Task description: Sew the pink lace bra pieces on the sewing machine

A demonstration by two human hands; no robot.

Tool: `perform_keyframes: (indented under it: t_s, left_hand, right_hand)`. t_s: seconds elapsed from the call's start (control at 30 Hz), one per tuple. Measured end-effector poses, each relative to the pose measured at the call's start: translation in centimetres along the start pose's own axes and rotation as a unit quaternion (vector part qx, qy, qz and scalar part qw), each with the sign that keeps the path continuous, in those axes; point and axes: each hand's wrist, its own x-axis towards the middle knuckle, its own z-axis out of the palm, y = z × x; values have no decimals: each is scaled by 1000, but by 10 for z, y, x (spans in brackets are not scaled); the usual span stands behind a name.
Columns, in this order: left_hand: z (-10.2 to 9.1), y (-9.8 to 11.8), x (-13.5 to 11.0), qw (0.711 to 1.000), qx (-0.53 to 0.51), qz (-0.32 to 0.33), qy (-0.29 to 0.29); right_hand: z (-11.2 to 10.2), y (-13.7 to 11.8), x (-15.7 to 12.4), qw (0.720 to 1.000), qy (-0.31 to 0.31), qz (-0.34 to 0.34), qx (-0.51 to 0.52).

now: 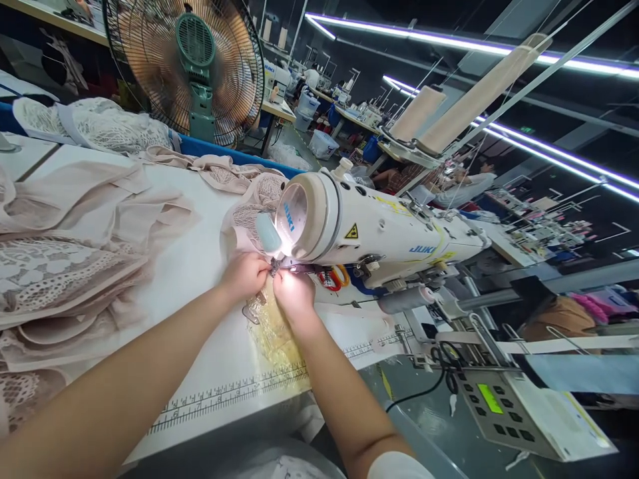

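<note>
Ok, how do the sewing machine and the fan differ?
The sewing machine is white with a long body; the fan is round with a green middle. The left hand and right hand are at the sewing machine's lit end, while the fan stands beyond the table.

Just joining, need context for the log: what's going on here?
A person sits at a sewing machine, both hands close together under its lit head. The left hand and right hand have their fingertips beside the needle area; whatever they pinch is too small and covered to tell. Beige lace fabric lies heaped to the left on the table, and a fan stands beyond.
</note>
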Motion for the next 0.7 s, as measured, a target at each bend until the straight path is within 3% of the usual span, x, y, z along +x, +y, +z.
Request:
perform_keyframes:
  t_s: [0.7]
  left_hand:
    - [-1, 4, 0, 1000, 6, -20, 9]
  right_hand:
    - [8, 7, 6, 999, 5, -25, 36]
